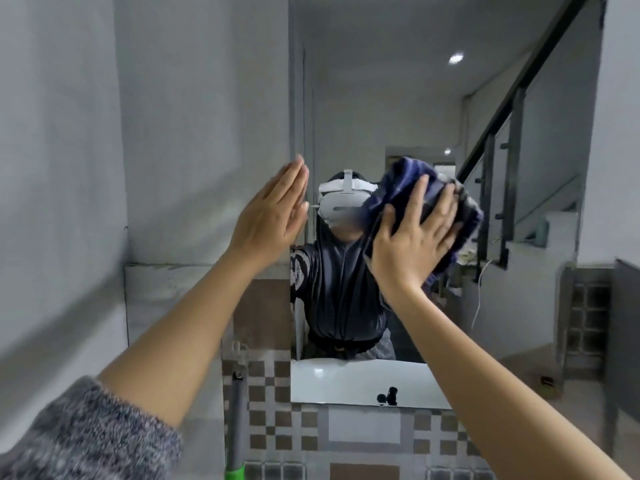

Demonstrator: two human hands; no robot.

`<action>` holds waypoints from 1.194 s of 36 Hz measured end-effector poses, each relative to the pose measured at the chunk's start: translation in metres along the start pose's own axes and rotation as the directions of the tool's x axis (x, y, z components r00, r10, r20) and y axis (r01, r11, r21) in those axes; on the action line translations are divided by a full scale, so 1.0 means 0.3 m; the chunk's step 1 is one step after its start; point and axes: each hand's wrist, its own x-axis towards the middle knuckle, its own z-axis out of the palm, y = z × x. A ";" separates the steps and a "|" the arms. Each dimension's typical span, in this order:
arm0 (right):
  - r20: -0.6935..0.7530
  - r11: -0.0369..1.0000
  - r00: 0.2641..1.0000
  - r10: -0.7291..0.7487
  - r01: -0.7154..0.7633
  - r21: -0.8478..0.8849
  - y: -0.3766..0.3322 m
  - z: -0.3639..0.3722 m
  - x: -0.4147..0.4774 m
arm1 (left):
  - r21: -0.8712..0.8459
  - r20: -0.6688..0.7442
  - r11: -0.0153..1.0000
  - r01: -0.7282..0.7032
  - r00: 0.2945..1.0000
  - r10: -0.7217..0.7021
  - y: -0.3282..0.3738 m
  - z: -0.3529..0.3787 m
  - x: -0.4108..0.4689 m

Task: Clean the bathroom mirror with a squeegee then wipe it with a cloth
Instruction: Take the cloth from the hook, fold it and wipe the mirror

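The tall wall mirror (398, 98) fills the middle of the view. My right hand (412, 237) presses a crumpled dark blue cloth (398, 178) flat against the glass at about mid height, fingers spread over it. My left hand (273, 213) is raised at the mirror's left edge, flat, fingers together and holding nothing. A grey pole with a green end (238, 427), perhaps the squeegee's handle, leans on the tiled wall below and to the left of the mirror.
A grey wall (173, 116) runs along the left with a white ledge (166, 271) below it. Brown and white checkered tiles (277, 427) cover the wall under the mirror. The glass reflects a person in a headset, a white basin and a staircase railing.
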 end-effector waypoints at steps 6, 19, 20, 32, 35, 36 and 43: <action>0.146 0.956 0.946 -0.288 0.293 -0.011 -0.133 0.089 -0.119 | 0.027 0.003 0.998 -0.063 0.998 0.063 -0.077 -0.061 0.109; 0.424 0.427 0.511 -0.748 0.859 -0.282 0.347 -0.126 0.003 | -0.102 -0.070 0.992 0.073 0.994 -0.080 -0.003 -0.031 0.086; 0.399 0.468 0.563 -0.724 0.825 -0.317 0.381 -0.159 0.038 | -0.129 -0.073 0.988 0.087 0.993 -0.097 0.012 -0.018 0.084; -0.093 0.966 0.968 0.234 -0.242 -0.092 0.489 -0.135 -0.165 | -0.153 -0.068 0.966 0.208 0.973 -0.220 0.133 0.078 0.045; -0.063 0.968 0.968 0.241 -0.245 -0.054 0.391 -0.043 -0.287 | -0.128 -0.056 0.971 0.202 0.976 -0.211 0.137 0.077 0.031; -0.021 0.981 0.983 0.182 -0.183 -0.067 0.359 -0.016 -0.324 | -0.123 -0.055 0.973 0.197 0.977 -0.205 0.138 0.075 0.029; 0.345 0.803 0.786 -0.513 0.581 -0.130 0.192 0.111 -0.491 | -0.136 -0.018 0.975 0.174 0.984 -0.179 0.145 0.055 0.002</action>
